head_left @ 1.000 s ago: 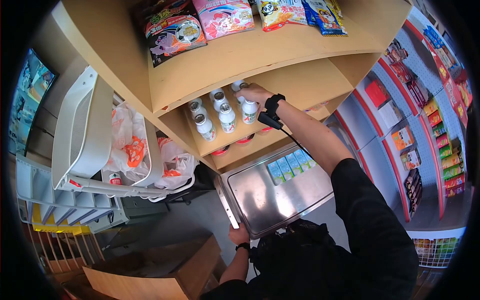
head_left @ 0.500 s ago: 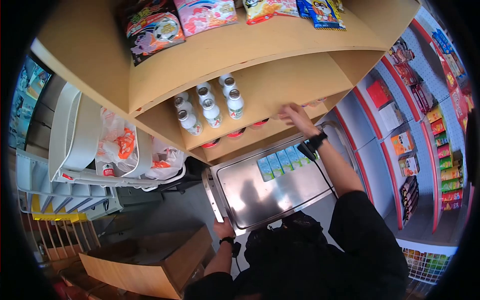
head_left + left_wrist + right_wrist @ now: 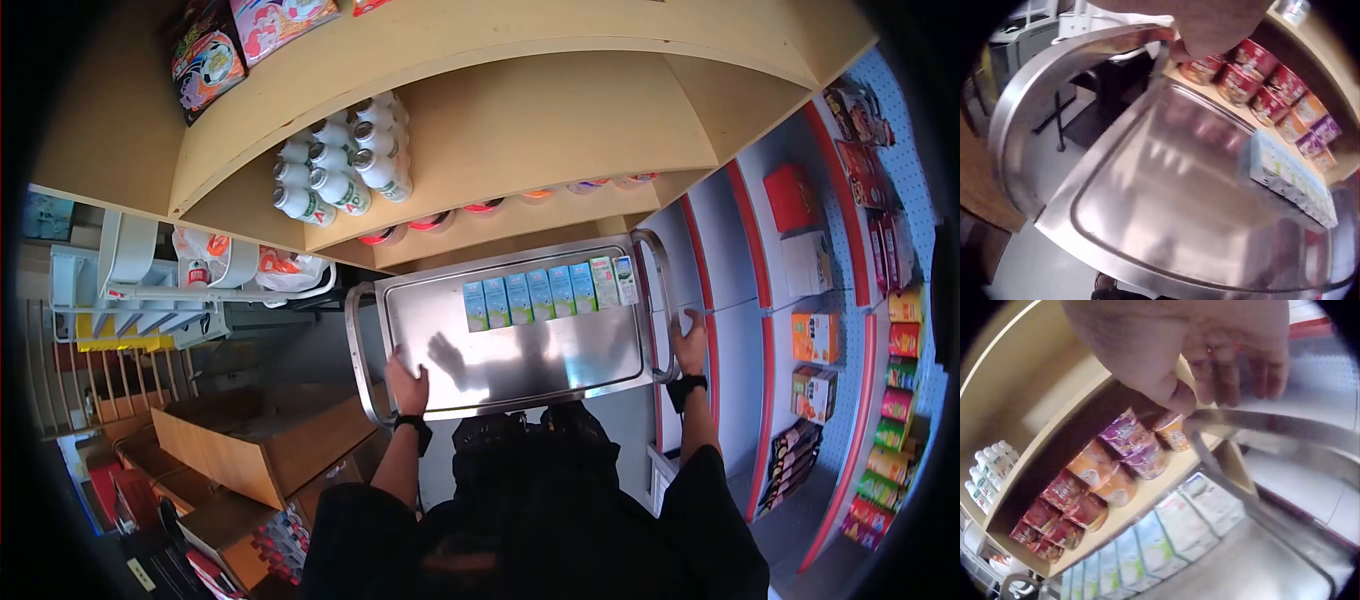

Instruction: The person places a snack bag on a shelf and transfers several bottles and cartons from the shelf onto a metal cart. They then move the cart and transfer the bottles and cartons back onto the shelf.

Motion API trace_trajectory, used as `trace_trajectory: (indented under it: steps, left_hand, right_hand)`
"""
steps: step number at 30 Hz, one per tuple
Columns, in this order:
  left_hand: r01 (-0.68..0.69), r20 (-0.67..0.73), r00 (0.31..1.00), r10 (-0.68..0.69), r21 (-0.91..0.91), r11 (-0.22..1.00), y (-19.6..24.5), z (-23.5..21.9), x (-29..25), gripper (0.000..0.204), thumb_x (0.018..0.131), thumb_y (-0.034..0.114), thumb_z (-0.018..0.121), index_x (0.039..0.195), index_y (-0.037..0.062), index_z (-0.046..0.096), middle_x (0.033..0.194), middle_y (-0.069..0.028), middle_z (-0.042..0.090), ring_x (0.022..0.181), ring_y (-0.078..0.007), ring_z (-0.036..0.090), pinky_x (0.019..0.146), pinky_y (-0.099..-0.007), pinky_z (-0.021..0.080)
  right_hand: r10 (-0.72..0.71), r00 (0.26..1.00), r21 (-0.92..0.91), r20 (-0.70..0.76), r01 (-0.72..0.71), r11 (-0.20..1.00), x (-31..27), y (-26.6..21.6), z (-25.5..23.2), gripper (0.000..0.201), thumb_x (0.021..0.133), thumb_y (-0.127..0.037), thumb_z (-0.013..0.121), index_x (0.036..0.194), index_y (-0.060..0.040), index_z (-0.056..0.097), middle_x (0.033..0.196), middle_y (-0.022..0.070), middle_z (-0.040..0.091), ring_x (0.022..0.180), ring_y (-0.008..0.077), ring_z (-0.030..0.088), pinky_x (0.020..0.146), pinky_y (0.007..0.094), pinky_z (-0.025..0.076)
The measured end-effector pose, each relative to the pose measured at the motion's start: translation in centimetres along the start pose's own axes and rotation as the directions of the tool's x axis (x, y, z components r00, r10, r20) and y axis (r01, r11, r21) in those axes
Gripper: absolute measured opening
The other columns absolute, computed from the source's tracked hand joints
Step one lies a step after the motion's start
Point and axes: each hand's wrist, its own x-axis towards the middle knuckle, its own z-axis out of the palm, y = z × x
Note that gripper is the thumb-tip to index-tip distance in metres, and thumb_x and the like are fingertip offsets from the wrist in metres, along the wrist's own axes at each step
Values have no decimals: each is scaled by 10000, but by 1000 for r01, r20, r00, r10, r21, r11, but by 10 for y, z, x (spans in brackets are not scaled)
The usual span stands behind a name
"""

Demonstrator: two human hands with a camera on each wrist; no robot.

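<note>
A stainless steel cart top with a raised handle at each end stands before the wooden shelf. My left hand is by the left handle, over the tray's edge, its fingers extended and holding nothing. Just above the right handle, my right hand hovers with loosely bent fingers, also empty. Along the tray's far side runs a row of blue drink cartons, ending in two whitish cartons at the right. White bottles are grouped at the left of the middle shelf.
Cup noodles in red, orange and purple line the lower shelf. Snack bags lie on the top shelf. To the right are red-edged racks with boxed goods; a wooden cabinet and white baskets stand at the left.
My right hand has left the bottles on the shelf and come down to the cart's right handle. The left hand has let go of the left handle's side. The view has tilted down over the cart.
</note>
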Motion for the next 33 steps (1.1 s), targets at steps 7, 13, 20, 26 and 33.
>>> trace_trajectory:
  steps: [7, 13, 20, 26, 33]
  left_hand:
    - [435, 447, 843, -300, -238, 868, 58, 113, 12, 673, 748, 204, 738, 1300, 32, 393, 1111, -181, 591, 934, -283, 626, 822, -383, 519]
    - [505, 372, 791, -485, 51, 862, 65, 142, 44, 752, 695, 374, 702, 1269, -31, 436, 1203, -271, 524, 1104, -395, 539, 952, -419, 450]
    - [555, 313, 815, -487, -184, 811, 55, 164, 50, 662, 609, 326, 802, 1085, -48, 535, 991, -211, 650, 931, -321, 642, 826, -372, 510]
    - [669, 387, 743, -547, -457, 586, 22, 187, 45, 750, 593, 330, 849, 1147, -62, 530, 980, -160, 651, 879, -238, 645, 796, -308, 524]
    - [588, 354, 807, -472, -423, 689, 29, 194, 45, 810, 578, 345, 854, 1179, -79, 514, 968, -198, 666, 883, -268, 663, 786, -333, 533]
  right_hand:
    - [211, 948, 187, 238, -258, 948, -21, 7, 20, 532, 799, -104, 632, 1273, 24, 428, 976, 219, 584, 868, 329, 582, 804, 405, 461]
    - [277, 932, 229, 235, -330, 916, -22, 7, 27, 591, 759, -77, 641, 1285, 49, 401, 1114, 189, 528, 915, 295, 527, 863, 372, 429]
    - [-114, 990, 96, 84, 106, 990, -31, -47, 0, 504, 759, -35, 581, 1240, 23, 440, 1348, 251, 383, 1291, 417, 328, 1080, 469, 257]
    - [-381, 902, 191, 205, 345, 919, -51, -113, 14, 376, 760, -5, 569, 1133, -35, 529, 1401, 207, 376, 1350, 426, 258, 1102, 504, 227]
    - [-526, 764, 446, 374, 349, 824, -83, -185, 77, 299, 766, -14, 612, 1053, -92, 580, 1361, 180, 420, 1314, 382, 336, 1085, 454, 282]
